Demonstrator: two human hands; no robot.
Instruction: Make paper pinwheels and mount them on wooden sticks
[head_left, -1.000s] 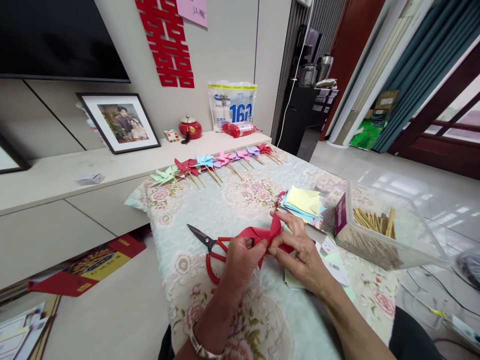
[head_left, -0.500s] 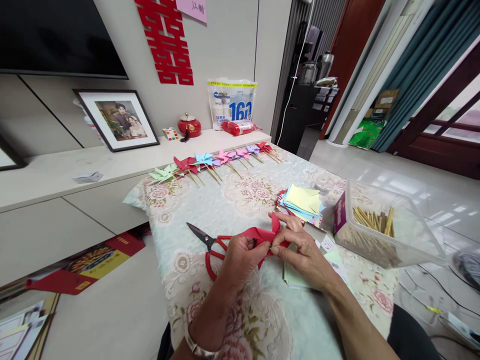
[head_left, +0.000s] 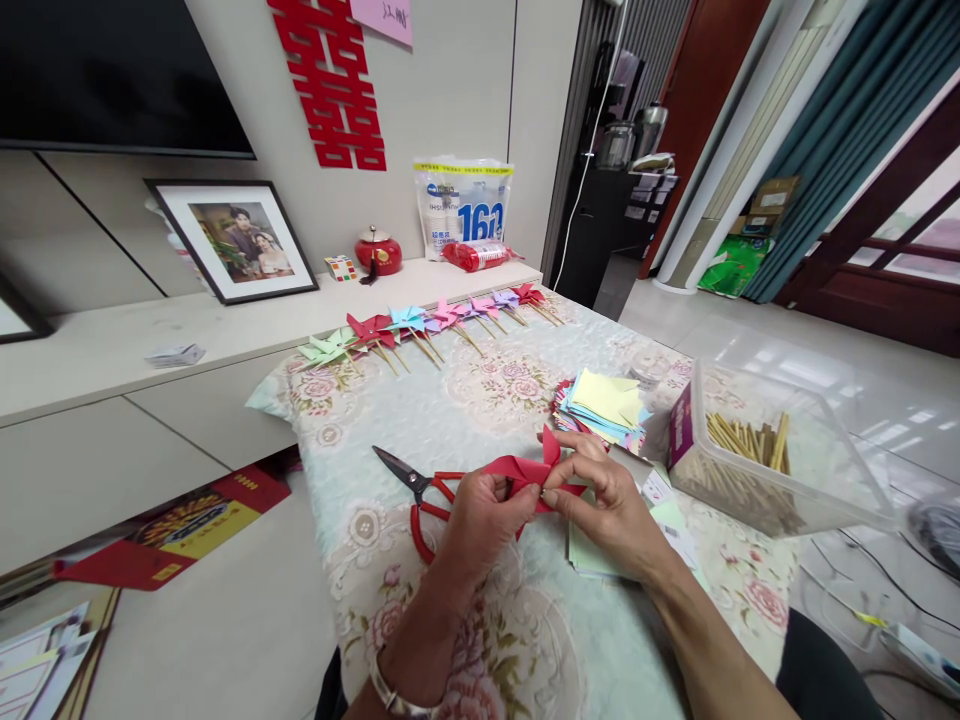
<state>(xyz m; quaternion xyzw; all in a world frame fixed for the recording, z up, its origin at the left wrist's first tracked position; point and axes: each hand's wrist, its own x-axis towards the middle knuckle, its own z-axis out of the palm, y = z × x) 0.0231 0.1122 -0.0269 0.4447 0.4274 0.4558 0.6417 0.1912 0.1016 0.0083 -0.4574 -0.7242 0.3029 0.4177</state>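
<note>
A red paper pinwheel [head_left: 525, 468] with curled blades is held up over the table between both hands. My left hand [head_left: 491, 515] is closed on its near left side, thumb and fingers pinching near the middle. From the right, my right hand [head_left: 600, 495] pinches the same centre with thumb and forefinger, its other fingers behind a blade. What sits between the fingertips at the centre is too small to make out. Scissors [head_left: 421, 490] with red handles lie spread beside my left hand. Beyond my right hand is a stack of coloured paper [head_left: 604, 400].
A row of finished pinwheels [head_left: 409, 322] on sticks lies along the table's far edge. On the right stands a clear plastic box [head_left: 720, 500] holding wooden sticks [head_left: 750, 445]. Pale green sheets [head_left: 589, 555] lie under my right wrist. A white cabinet [head_left: 322, 300] adjoins the table.
Both hands stay nearly in place on the red pinwheel. My right hand's fingers have shifted slightly, and a lower right blade shows a little more.
</note>
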